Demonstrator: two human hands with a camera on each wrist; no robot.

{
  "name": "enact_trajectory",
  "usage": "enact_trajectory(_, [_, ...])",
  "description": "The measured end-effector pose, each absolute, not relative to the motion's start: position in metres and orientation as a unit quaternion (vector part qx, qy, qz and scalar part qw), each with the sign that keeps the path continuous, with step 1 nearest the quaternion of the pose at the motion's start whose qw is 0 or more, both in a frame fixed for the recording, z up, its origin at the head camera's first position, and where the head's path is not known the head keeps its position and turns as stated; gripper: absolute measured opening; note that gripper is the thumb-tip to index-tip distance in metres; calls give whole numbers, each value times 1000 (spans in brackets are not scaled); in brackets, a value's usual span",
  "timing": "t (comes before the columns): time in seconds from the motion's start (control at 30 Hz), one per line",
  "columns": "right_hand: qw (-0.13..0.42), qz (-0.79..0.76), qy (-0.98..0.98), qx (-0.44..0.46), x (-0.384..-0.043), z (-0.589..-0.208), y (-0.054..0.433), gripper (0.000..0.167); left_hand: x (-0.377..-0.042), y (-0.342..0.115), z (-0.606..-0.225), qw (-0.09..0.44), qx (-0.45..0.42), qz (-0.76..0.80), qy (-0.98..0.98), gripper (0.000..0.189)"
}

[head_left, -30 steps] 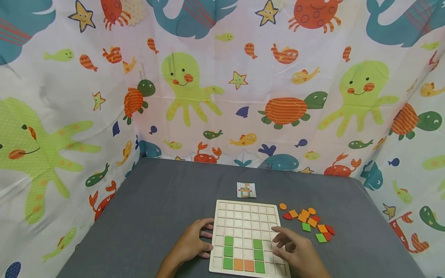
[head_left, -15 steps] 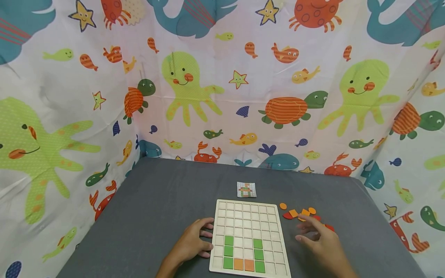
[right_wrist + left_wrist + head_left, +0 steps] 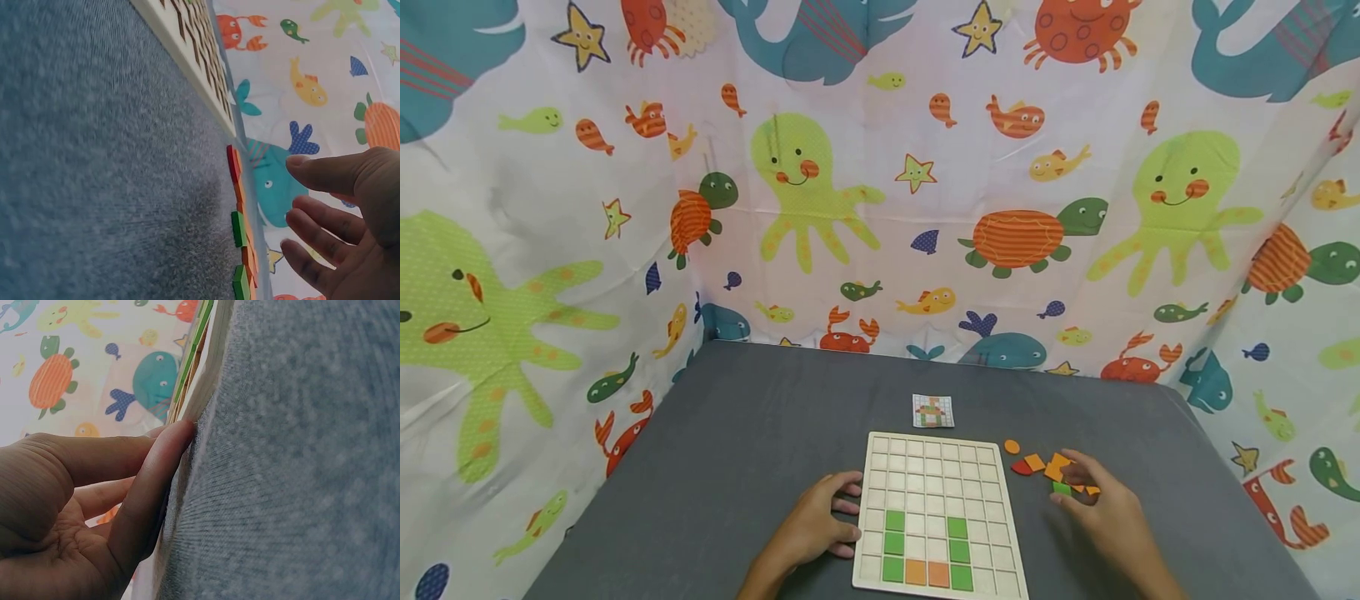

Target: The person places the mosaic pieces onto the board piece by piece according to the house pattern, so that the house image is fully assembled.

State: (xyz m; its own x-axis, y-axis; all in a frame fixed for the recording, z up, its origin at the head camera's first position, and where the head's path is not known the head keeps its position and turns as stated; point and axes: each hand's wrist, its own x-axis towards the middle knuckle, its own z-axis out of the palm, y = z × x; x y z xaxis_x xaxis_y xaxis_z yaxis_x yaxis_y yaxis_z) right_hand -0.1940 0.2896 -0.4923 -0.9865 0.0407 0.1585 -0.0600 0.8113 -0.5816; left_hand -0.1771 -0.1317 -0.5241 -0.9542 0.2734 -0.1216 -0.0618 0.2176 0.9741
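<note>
A pale wooden grid board [image 3: 936, 478] lies on the table, with green square tiles [image 3: 894, 543] in two columns and two orange tiles [image 3: 915, 572] along its near row. At its left edge rests my left hand [image 3: 812, 521]; the left wrist view shows its fingertips against the side of the board [image 3: 206, 372]. My right hand [image 3: 1108, 508] hovers over the loose pieces right of the board, thumb and fingers apart. Below it show a green square tile [image 3: 1061, 488] and orange squares [image 3: 1056, 468]; it hides some pieces. In the right wrist view no piece is between the fingers [image 3: 322, 178].
A small printed pattern card [image 3: 932, 412] lies beyond the board. An orange disc [image 3: 1012, 447] and a red piece [image 3: 1022, 468] lie near the board's right edge. A sea-animal curtain [image 3: 880, 183] stands around the dark grey table [image 3: 775, 408].
My right hand has moved from over the board's right side to the loose pieces, rightward. My left hand stays at the board's left edge. The tiles on the board are unchanged.
</note>
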Motion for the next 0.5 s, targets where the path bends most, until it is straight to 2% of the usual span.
enact_trajectory(0.5, [39, 284, -958, -8, -216, -503, 299, 71, -176, -131, -523, 138, 66, 620, 770, 82])
